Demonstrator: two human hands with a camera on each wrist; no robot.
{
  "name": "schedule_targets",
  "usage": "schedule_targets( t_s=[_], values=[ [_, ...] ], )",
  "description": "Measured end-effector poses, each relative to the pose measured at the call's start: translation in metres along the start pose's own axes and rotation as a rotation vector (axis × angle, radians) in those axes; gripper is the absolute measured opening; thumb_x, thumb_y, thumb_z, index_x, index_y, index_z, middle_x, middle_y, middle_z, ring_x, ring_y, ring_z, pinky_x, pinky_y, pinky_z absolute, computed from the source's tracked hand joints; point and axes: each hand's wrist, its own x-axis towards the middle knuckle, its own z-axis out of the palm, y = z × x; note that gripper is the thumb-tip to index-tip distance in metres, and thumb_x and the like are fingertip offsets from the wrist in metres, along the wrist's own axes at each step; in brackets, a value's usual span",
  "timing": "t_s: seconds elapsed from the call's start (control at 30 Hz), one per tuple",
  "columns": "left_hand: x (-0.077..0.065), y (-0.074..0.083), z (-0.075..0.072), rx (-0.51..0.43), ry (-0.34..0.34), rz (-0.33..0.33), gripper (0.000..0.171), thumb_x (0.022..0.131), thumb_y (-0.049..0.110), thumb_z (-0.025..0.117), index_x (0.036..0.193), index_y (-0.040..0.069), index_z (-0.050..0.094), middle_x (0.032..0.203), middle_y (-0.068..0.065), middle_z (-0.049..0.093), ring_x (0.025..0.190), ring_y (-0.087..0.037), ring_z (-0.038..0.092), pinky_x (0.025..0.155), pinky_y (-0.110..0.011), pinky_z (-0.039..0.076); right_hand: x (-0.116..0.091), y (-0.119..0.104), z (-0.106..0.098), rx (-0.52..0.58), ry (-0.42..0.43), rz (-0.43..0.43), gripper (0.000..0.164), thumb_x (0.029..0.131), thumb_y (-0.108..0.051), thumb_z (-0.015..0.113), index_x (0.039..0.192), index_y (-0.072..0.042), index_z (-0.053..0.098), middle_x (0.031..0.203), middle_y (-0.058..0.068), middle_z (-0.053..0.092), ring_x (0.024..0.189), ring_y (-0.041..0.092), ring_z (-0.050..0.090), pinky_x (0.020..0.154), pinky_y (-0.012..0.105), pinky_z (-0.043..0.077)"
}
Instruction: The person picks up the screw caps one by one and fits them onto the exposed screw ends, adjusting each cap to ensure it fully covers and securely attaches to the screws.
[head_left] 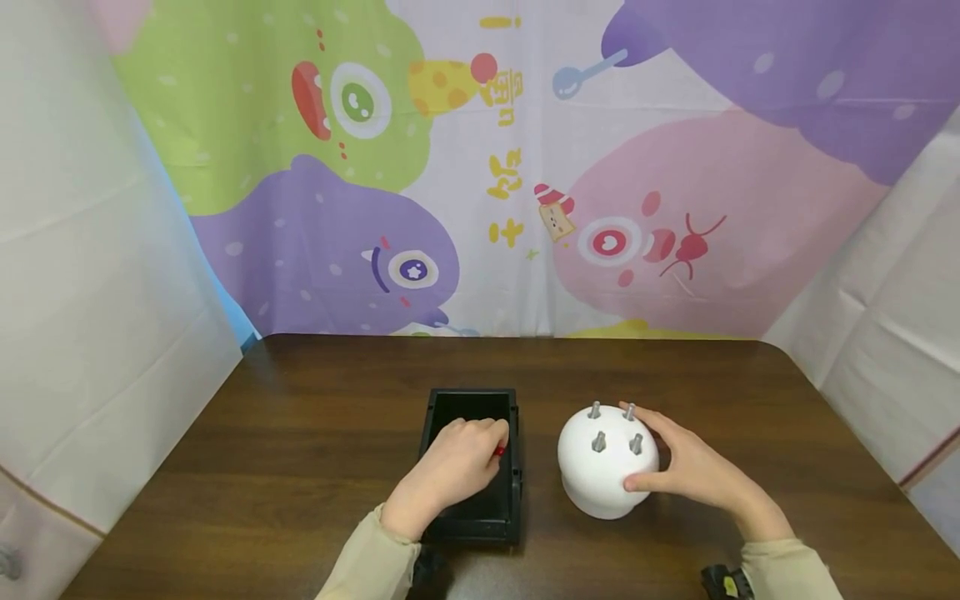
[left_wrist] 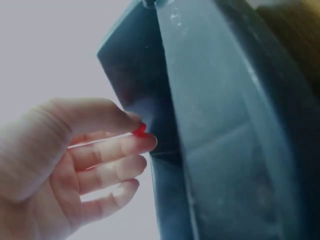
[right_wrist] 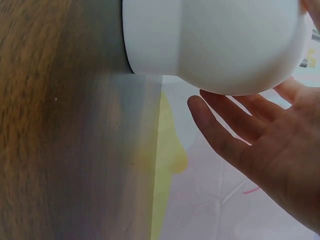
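Note:
In the head view my left hand (head_left: 456, 467) is over a black rectangular plastic bin (head_left: 516, 492). Its thumb and index finger pinch a small red piece (left_wrist: 140, 130), mostly hidden by the fingertips; the other fingers are bent loosely beside the bin's wall in the left wrist view. To the right, a white rounded body (head_left: 603, 479) stands on its narrower base, with several metal bolts (head_left: 598, 442) sticking up from its top. My right hand (head_left: 701, 471) holds this white body from its right side, thumb near and fingers spread around the far side.
Both things stand on a dark brown wooden table (head_left: 337, 433). Behind it hangs a curtain (head_left: 510, 275) with cartoon monsters, and pale cloth (head_left: 112, 250) hangs at both sides. A black strap device (head_left: 727, 582) sits at my right wrist.

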Motion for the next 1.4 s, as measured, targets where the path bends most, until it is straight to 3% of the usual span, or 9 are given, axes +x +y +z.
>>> schedule_targets(
  t_s=[0.33,0.67,0.8,1.13,1.4],
  values=[
    [0.008,0.007,-0.004,0.02,0.016,0.008,0.012,0.077,0.006,0.064,0.081,0.014,0.055,0.07,0.005,0.055,0.054,-0.005,0.042,0.053,-0.019,0.03,0.0,0.003,0.001,-0.009,0.003,-0.003,0.092,0.065,-0.045,0.077,0.139,-0.011,0.035,0.136,0.006,0.045,0.11,0.016,0.051,0.086,0.04,0.044],
    [0.013,0.01,-0.006,0.068,0.065,0.023,0.014,0.076,0.005,0.062,0.079,0.015,0.053,0.069,0.005,0.054,0.055,-0.006,0.042,0.054,-0.019,0.03,0.001,0.006,0.001,0.021,-0.001,-0.017,0.091,0.065,-0.043,0.078,0.139,-0.013,0.035,0.135,0.006,0.045,0.107,0.012,0.051,0.082,0.028,0.046],
    [0.016,0.011,-0.008,0.07,0.062,0.026,0.013,0.076,0.006,0.063,0.078,0.015,0.053,0.068,0.006,0.052,0.055,-0.006,0.042,0.054,-0.02,0.03,0.001,0.007,0.002,0.022,0.001,-0.014,0.09,0.065,-0.043,0.078,0.139,-0.013,0.035,0.135,0.006,0.045,0.107,0.013,0.051,0.082,0.027,0.046],
    [0.027,0.016,-0.012,0.057,0.032,0.029,0.011,0.08,0.013,0.066,0.081,0.015,0.055,0.071,0.005,0.055,0.059,-0.007,0.048,0.056,-0.019,0.033,0.001,0.007,0.003,-0.007,0.014,-0.004,0.091,0.064,-0.045,0.078,0.138,-0.012,0.036,0.134,0.005,0.046,0.108,0.016,0.051,0.084,0.037,0.046],
    [0.034,0.021,-0.012,0.05,0.028,0.034,0.009,0.081,0.012,0.065,0.085,0.015,0.057,0.077,0.005,0.06,0.063,-0.008,0.052,0.059,-0.021,0.039,0.001,0.011,0.004,0.049,0.001,0.018,0.092,0.063,-0.043,0.079,0.139,-0.015,0.034,0.136,0.002,0.044,0.107,0.013,0.052,0.081,0.028,0.047]
  ],
)
